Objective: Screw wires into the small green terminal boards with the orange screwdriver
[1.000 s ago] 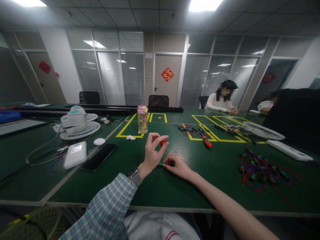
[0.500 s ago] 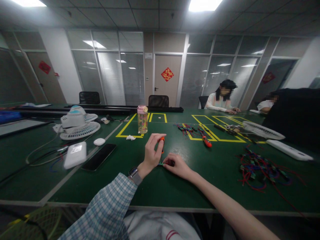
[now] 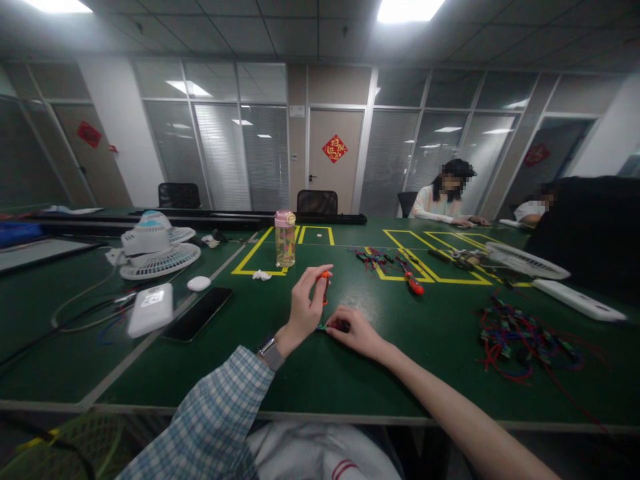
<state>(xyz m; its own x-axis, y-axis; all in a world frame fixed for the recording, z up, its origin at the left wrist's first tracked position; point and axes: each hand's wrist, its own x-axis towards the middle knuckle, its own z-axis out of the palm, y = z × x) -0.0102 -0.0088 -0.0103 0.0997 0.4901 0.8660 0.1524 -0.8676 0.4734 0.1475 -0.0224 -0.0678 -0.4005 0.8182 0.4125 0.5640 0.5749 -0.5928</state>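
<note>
1) Board [image 3: 321,327]: small, green, flat on the table [image 3: 280,393]; used as landmark below
2) Right hand [image 3: 359,331], just right of the board: thumb and forefinger brought together at its near end, seemingly pinching it, other fingers curled; likely there to stop it turning
3) Screwdriver [image 3: 327,293], over the board: roughly upright, handle on top, thin shaft pointing down; standing so probably keeps the tip seated, though contact is too small to confirm
4) Left hand [image 3: 305,299], above and left of the board: thumb and fingers closed round the handle; a light fingertip grip would suit twisting
5) Wires [image 3: 525,340], well right of the board: loose heap, perhaps aside for elbow room
6) Phone [image 3: 199,315], left of the board, and bottle [image 3: 285,243], beyond it: apart from both hands, presumably against knocks
</note>
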